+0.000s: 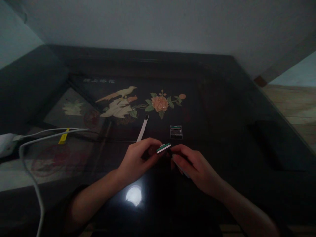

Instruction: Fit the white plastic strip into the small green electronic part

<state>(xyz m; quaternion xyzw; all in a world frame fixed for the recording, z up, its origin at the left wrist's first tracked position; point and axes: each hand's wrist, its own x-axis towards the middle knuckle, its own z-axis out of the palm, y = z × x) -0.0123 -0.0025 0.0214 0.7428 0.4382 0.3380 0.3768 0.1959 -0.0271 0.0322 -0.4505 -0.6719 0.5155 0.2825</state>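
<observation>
Green-and-white, a small flat cartridge sits between both hands above the dark glossy table. The left hand pinches its left end with curled fingers. The right hand is closed around a thin pale handle, mostly hidden under the fingers; how it joins the cartridge cannot be made out. A clear case lies just beyond. A second white handle is partly covered by the left hand. White cables run off frame at left.
</observation>
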